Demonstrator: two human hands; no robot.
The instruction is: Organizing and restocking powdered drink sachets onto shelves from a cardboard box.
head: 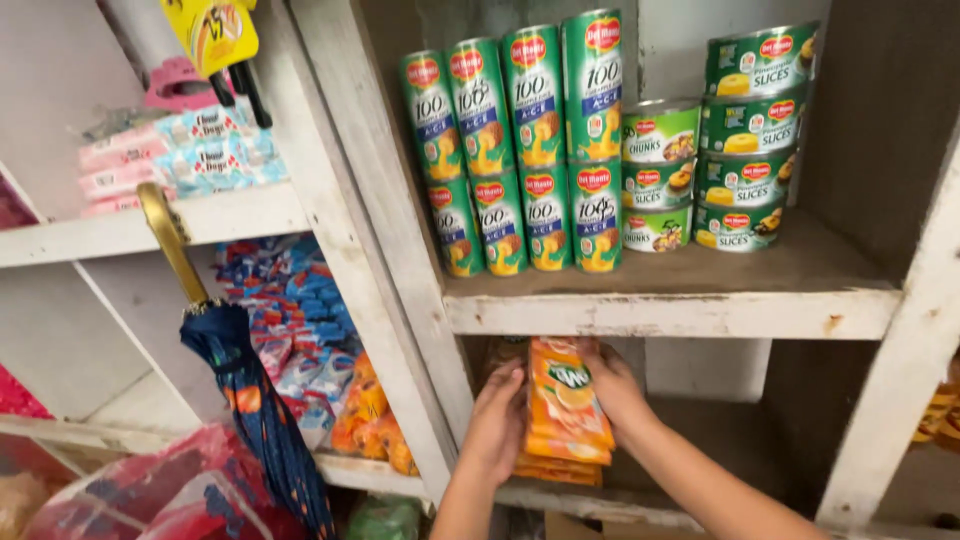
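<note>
Both of my hands hold a stack of orange drink-powder sachets [566,410] upright at the front of the lower shelf compartment. My left hand [496,422] presses against the stack's left side. My right hand [612,385] wraps behind its right side and top. The sachets stand just under the worn white shelf board [670,312].
On the shelf above stand two rows of tall green juice cans [520,150] and stacked short green fruit cans [745,140]. A folded dark blue umbrella [250,400] with a yellow handle leans at left. Blue and orange sachet strips [300,320] hang in the left compartment.
</note>
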